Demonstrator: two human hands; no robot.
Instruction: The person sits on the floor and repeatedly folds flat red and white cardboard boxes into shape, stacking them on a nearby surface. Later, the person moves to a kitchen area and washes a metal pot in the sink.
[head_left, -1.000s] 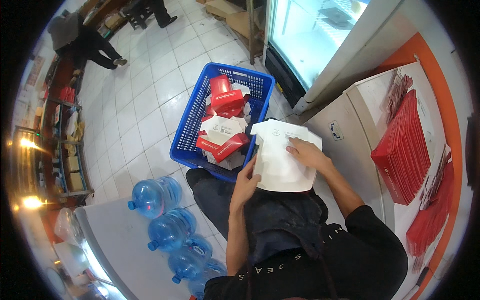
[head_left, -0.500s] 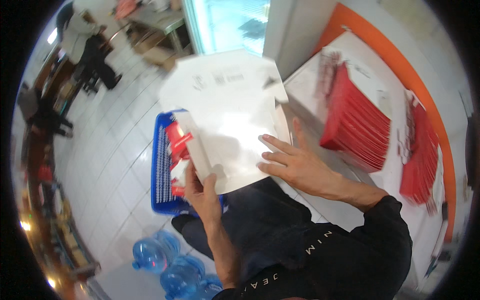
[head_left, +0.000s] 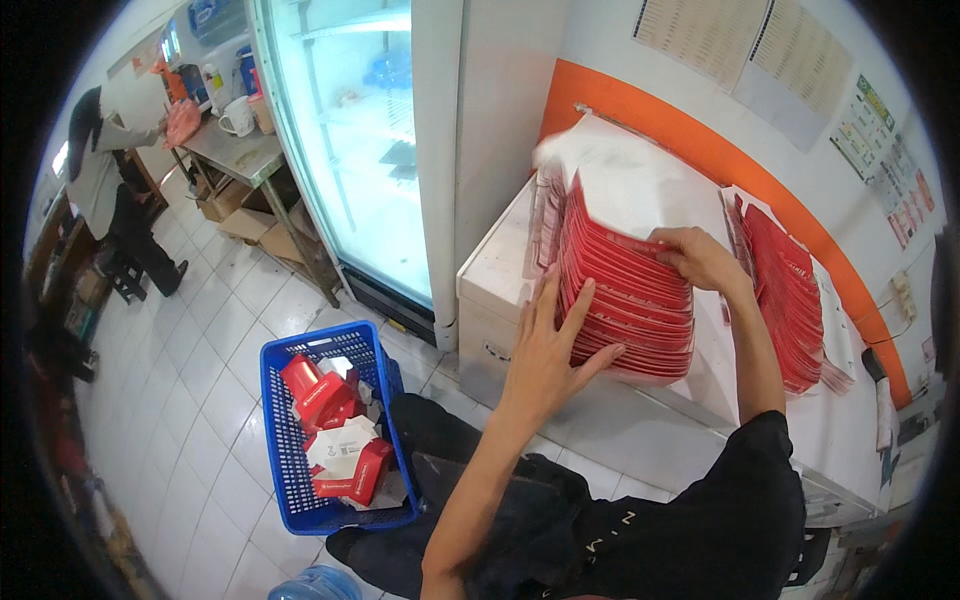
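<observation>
A fanned stack of flat red-and-white cartons (head_left: 630,320) lies on a white chest-like unit to my right. My left hand (head_left: 545,360) is open, fingers spread against the stack's left side and near edge. At the upper right of the stack, the bent fingers of my right hand (head_left: 700,262) are closed on the edge of the top flat carton (head_left: 630,195). That carton's white inner side faces up, and its far end is blurred. Beside my knees stands a blue plastic basket (head_left: 275,430) with several folded red-and-white boxes (head_left: 345,452) in it.
A second stack of red cartons (head_left: 785,300) lies farther right on the white unit (head_left: 510,245). Ahead stand a lit glass-door fridge (head_left: 350,150) and a metal table (head_left: 235,150). A blue water bottle (head_left: 315,583) is at the lower edge. Another person (head_left: 125,190) stands far left.
The opened white carton previously in my left hand is no longer there. Both hands have moved right to the stack, and my right fingers have closed on a carton. The view has turned right.
</observation>
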